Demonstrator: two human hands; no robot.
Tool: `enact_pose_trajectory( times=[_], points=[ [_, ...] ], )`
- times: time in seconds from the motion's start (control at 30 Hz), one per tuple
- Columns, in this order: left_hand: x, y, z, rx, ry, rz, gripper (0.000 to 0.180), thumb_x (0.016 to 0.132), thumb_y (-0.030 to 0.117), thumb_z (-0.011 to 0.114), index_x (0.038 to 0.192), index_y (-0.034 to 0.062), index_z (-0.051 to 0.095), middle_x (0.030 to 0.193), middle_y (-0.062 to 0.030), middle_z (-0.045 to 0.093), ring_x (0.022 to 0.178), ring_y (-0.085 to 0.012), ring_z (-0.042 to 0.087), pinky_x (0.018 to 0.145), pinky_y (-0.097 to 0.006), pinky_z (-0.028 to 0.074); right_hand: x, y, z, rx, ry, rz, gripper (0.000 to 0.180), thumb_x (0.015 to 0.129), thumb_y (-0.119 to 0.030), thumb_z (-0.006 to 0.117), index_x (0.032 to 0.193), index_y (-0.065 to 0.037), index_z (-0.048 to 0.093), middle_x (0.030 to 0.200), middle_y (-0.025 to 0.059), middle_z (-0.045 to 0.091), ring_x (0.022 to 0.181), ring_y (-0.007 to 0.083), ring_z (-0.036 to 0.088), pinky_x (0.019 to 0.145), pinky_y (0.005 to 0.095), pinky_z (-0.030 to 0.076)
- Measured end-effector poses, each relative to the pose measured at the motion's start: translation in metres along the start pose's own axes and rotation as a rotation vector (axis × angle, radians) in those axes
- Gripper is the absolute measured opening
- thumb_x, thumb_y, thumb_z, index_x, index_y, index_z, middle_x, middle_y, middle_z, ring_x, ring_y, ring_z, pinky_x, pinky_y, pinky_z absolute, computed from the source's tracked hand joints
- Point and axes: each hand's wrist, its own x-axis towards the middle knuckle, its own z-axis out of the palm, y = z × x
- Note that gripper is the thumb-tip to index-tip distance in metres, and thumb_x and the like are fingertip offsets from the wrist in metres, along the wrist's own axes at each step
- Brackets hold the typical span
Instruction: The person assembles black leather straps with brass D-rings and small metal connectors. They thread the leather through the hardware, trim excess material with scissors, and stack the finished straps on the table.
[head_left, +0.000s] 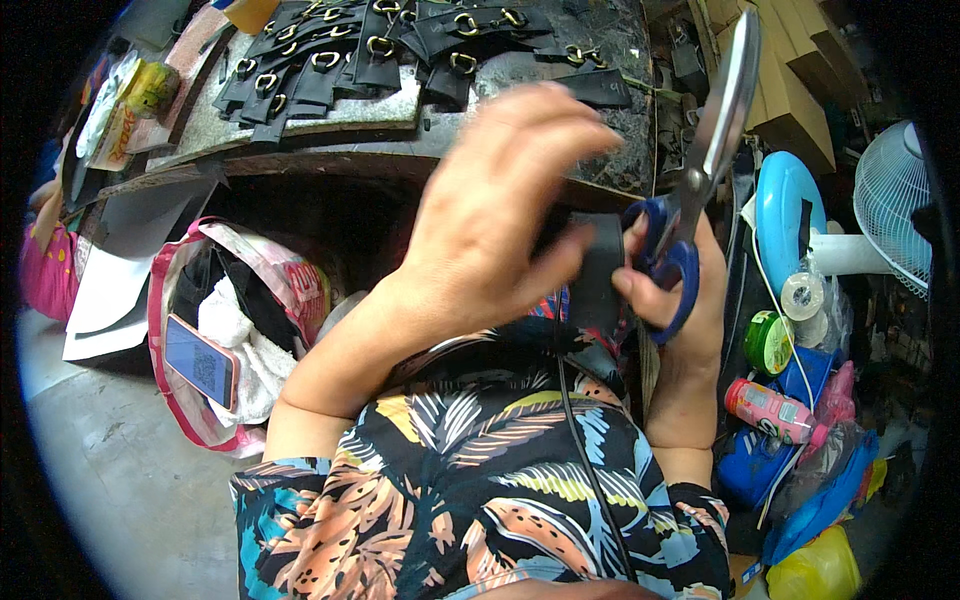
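- Left hand (500,215) pinches black strap piece (597,270), its long axis upright.
- Right hand (675,295), just right, grips blue-handled scissors (700,170), blades pointing far.

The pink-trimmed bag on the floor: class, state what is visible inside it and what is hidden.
Inside the bag lie a phone, screen up, on a white cloth, with dark material behind. Whatever lies beneath these is covered.
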Motion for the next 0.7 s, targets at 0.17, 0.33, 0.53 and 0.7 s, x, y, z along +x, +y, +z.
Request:
enact_pose_trajectory(
  times=[0.17, 0.33, 0.53, 0.7],
  points=[
    [-0.002, 0.002, 0.006, -0.594, -0.464, -0.177, 0.08, 0.084, 0.018, 0.086, 0.155, 0.0049, 0.05, 0.13, -0.0187, 0.068, 0.115, -0.0294, 0.069, 0.099, -0.04, 0.056, -0.019, -0.009, 0.002, 0.134, 0.006, 0.158, 0.052, 0.073, -0.01, 0.085, 0.116, -0.005, 0.055, 0.087, 0.0056, 0.065, 0.079, 0.0124, 0.064, 0.074, 0.0257, 0.05],
    [-0.006, 0.009, 0.003, -0.493, -0.511, -0.269, 0.075, 0.081, 0.02, 0.088, 0.149, 0.0076, 0.057, 0.104, -0.013, 0.07, 0.094, -0.0264, 0.069, 0.081, -0.038, 0.057, -0.026, -0.01, -0.001, 0.161, 0.01, 0.248, 0.053, 0.075, -0.009, 0.084, 0.119, -0.004, 0.054, 0.086, 0.0075, 0.067, 0.079, 0.0132, 0.065, 0.073, 0.0269, 0.05],
    [-0.007, 0.013, -0.006, -0.091, -0.427, -0.127, 0.033, 0.08, 0.015, 0.087, 0.108, 0.003, 0.075, 0.082, -0.0091, 0.067, 0.082, -0.0249, 0.067, 0.07, -0.037, 0.053, -0.028, 0.007, -0.004, 0.073, 0.146, 0.08, 0.046, 0.081, -0.003, 0.082, 0.118, -0.005, 0.054, 0.091, 0.01, 0.071, 0.086, 0.0164, 0.069, 0.079, 0.0282, 0.054],
    [-0.005, -0.019, -0.011, -0.717, -0.043, -0.727, 0.013, 0.098, 0.012, 0.073, 0.101, 0.0, 0.07, 0.09, -0.0028, 0.07, 0.085, -0.0112, 0.066, 0.073, -0.03, 0.056, -0.035, 0.022, -0.026, 0.044, 0.035, 0.043, 0.04, 0.083, -0.01, 0.087, 0.109, -0.005, 0.057, 0.089, 0.0064, 0.07, 0.073, 0.0098, 0.065, 0.066, 0.0245, 0.053]
  ],
)
